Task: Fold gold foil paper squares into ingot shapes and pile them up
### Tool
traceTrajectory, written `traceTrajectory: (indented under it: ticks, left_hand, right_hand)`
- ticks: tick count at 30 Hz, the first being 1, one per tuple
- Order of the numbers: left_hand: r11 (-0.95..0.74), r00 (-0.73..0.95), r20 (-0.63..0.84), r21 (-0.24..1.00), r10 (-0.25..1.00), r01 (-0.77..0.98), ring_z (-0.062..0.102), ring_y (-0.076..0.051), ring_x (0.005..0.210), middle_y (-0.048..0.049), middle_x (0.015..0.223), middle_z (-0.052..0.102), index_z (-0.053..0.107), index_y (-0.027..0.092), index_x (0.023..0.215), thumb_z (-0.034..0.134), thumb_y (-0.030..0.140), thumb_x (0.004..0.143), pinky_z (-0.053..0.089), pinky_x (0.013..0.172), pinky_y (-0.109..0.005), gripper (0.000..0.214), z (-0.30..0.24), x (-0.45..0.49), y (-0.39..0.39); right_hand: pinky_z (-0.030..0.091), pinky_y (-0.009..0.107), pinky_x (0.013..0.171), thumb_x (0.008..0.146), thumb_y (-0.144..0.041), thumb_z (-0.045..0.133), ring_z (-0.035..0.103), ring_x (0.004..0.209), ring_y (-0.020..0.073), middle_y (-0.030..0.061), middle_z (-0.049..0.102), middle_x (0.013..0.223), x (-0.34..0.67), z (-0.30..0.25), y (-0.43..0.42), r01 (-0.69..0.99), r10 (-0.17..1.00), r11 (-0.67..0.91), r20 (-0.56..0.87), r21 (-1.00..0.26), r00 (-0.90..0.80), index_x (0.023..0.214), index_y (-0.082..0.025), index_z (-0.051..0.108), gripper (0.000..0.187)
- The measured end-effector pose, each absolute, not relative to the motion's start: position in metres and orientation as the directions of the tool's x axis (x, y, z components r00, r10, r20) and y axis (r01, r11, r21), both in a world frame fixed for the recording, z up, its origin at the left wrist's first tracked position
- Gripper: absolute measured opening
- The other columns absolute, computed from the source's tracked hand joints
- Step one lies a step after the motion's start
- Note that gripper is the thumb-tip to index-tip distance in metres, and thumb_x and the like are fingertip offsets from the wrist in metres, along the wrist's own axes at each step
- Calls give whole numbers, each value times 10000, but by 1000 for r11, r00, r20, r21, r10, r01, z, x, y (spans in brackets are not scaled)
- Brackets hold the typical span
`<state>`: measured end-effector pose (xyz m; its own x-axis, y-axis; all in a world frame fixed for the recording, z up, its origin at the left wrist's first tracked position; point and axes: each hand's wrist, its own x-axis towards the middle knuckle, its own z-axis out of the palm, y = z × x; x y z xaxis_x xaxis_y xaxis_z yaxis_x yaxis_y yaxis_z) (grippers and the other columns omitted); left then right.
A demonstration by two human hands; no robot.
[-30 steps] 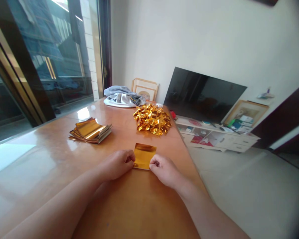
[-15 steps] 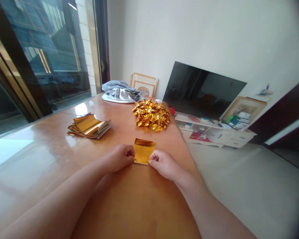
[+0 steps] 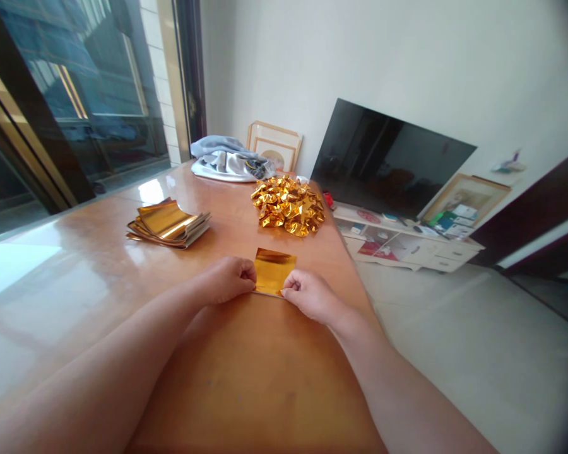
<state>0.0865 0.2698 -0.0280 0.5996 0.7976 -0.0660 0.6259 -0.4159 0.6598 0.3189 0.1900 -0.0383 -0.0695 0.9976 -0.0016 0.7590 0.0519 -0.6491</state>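
Both forearms extend forward across the polished orange wooden tabletop (image 3: 246, 384), converging at its centre. The left hand (image 3: 226, 280) and right hand (image 3: 310, 296) curl inward, fingers closed in a pinch on opposite sides of a square gold metallic foil sheet (image 3: 275, 271) resting on the tabletop. Farther off lie a stack of flat gold foil sheets (image 3: 165, 224) and a heap of crumpled gold foil (image 3: 288, 205).

We identify a grey cloth bundle (image 3: 230, 161) at the far end of the polished wooden table (image 3: 274, 378); a dark flat-screen television (image 3: 388, 157) stands above a white low cabinet (image 3: 407, 252); its shelf contents are probably papers.
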Motion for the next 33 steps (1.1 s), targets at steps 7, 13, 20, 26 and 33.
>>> traceTrajectory:
  ticks: [7, 13, 20, 26, 33]
  left_hand:
    - [-372, 597, -89, 706, 797, 603, 560, -131, 607, 30, 685, 645, 681, 186, 824, 609, 304, 717, 359, 528, -222, 174, -26, 86, 270]
    - [-529, 630, 61, 608, 775, 592, 529, -140, 624, 20, 725, 616, 691, 202, 909, 567, 252, 764, 363, 563, -238, 197, -27, 87, 265]
    - [-800, 765, 257, 307, 591, 515, 588, -208, 914, -52, 970, 633, 694, 246, 953, 525, 114, 844, 406, 804, -301, 241, -18, 94, 247]
    - [-869, 847, 200, 74, 493, 489, 591, -208, 865, -53, 925, 601, 681, 232, 896, 595, 162, 878, 359, 754, -329, 113, -9, 101, 237]
    - [-886, 876, 135, 82, 463, 456, 613, -212, 825, -58, 871, 636, 714, 208, 850, 586, 111, 869, 380, 758, -329, 161, -7, 101, 233]
  right_hand:
    - [299, 206, 511, 778, -243, 616, 545, 615, 115, -24, 642, 705, 317, -35, 189, 760, 998, 41, -6, -649, -59, 756, -199, 618, 49]
    - [301, 210, 510, 779, -236, 609, 540, 607, 114, -22, 640, 697, 317, -34, 190, 757, 997, 36, -23, -652, -67, 755, -194, 624, 51]
    - [318, 210, 527, 799, -289, 626, 548, 627, 119, -20, 648, 721, 319, -41, 192, 744, 998, 40, -6, -667, -59, 769, -194, 611, 100]
    - [312, 209, 526, 802, -281, 629, 565, 647, 125, -16, 656, 729, 319, -44, 194, 752, 998, 48, 3, -658, -61, 760, -197, 603, 98]
    - [315, 211, 541, 808, -273, 650, 560, 656, 121, -10, 681, 754, 319, -36, 191, 789, 998, 63, 17, -611, -67, 760, -200, 614, 95]
